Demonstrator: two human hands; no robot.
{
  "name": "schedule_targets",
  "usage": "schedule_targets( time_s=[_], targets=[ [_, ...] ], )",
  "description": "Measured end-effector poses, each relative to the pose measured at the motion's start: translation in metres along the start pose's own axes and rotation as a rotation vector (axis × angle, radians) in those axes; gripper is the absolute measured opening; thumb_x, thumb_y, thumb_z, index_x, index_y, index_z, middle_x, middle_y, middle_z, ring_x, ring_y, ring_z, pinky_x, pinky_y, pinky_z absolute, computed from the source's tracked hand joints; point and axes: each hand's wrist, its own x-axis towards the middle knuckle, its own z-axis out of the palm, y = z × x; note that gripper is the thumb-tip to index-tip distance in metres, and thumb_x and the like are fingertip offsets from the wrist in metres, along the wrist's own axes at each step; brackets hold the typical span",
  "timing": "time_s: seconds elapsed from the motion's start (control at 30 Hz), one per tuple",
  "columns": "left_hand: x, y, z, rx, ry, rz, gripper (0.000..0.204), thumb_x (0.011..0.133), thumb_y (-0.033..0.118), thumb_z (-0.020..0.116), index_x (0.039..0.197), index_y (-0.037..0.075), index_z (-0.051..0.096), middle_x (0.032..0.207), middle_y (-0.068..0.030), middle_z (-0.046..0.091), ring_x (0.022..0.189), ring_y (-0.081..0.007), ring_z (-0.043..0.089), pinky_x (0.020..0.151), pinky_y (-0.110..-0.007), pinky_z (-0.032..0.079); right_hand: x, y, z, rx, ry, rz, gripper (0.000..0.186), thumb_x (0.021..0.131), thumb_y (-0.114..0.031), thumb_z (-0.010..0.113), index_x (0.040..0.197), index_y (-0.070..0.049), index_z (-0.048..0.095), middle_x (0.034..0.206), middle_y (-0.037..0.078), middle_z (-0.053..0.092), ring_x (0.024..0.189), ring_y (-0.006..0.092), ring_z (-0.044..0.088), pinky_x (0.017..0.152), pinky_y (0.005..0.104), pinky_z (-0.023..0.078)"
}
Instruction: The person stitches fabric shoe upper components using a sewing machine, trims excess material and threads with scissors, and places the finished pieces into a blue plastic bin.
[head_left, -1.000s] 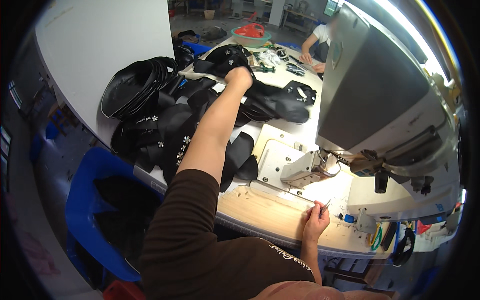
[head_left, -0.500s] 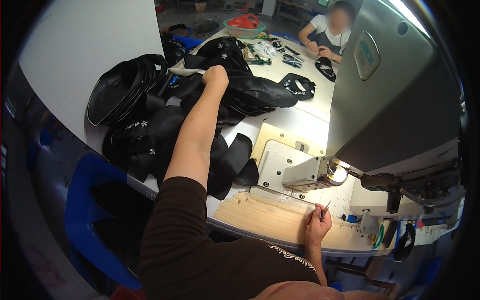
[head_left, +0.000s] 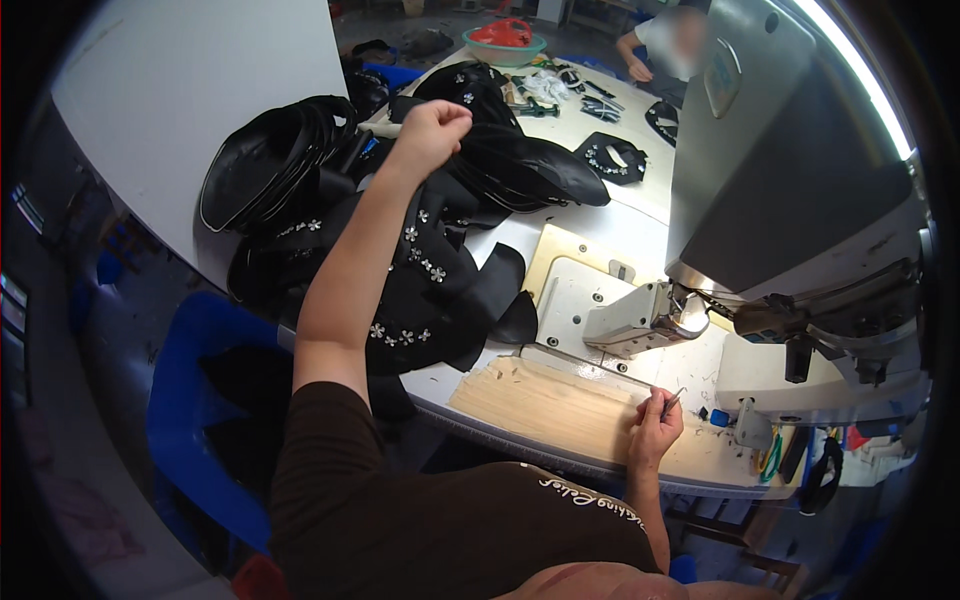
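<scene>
Gripping a black strap (head_left: 420, 250) studded with small flowers, our left hand (head_left: 432, 125) is a closed fist in the upper middle, above the black pile (head_left: 300, 170). Our right hand (head_left: 655, 430), lower right, pinches tweezers (head_left: 672, 400) on the tabletop (head_left: 540, 405) below the sewing machine (head_left: 790, 200).

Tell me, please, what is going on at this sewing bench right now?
A person sits at an industrial sewing machine. Their left hand is closed on a black leather piece studded with small flower ornaments, lifting it from a heap of black pieces on the white table. Their right hand rests on the wooden board by the machine, pinching thin metal tweezers. Another person works at the far end of the table.
</scene>
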Motion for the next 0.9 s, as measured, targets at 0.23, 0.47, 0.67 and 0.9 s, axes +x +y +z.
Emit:
schedule_targets(
  time_s=[0.23,0.47,0.67,0.9],
  targets=[
    [-0.107,-0.034,0.056,0.35,-0.361,0.117,0.023,0.081,0.015,0.067,0.101,0.002,0.066,0.084,-0.0098,0.066,0.075,-0.0206,0.063,0.069,-0.032,0.05,-0.008,-0.035,0.085,-0.223,-0.491,-0.514,0.02,0.095,-0.013,0.053,0.079,-0.001,0.055,0.069,0.007,0.054,0.059,0.0141,0.049,0.055,0.0261,0.039],
    [-0.126,-0.069,0.073,0.433,-0.357,0.213,0.021,0.079,0.02,0.066,0.093,0.005,0.066,0.093,-0.0167,0.064,0.09,-0.0354,0.062,0.076,-0.043,0.05,0.083,-0.084,0.311,0.051,-0.423,-0.67,0.013,0.096,-0.01,0.05,0.095,0.0,0.059,0.082,0.006,0.057,0.066,0.0123,0.052,0.061,0.0232,0.042],
    [-0.129,-0.061,0.074,0.462,-0.347,0.398,0.014,0.078,0.017,0.067,0.087,0.006,0.066,0.084,-0.0108,0.063,0.08,-0.0298,0.062,0.069,-0.04,0.05,0.28,-0.071,0.426,-0.563,-0.083,-0.553,0.016,0.084,-0.012,0.05,0.089,-0.005,0.062,0.094,0.022,0.061,0.091,0.0397,0.06,0.078,0.0473,0.047],
    [-0.13,-0.06,0.07,0.497,-0.393,0.314,0.015,0.078,0.016,0.068,0.091,0.008,0.065,0.088,-0.0041,0.06,0.081,-0.0239,0.059,0.069,-0.037,0.047,0.496,0.009,0.314,-1.227,-0.077,-0.11,0.027,0.083,-0.011,0.05,0.101,-0.001,0.068,0.109,0.02,0.065,0.105,0.0322,0.062,0.089,0.0396,0.049]
  ],
)
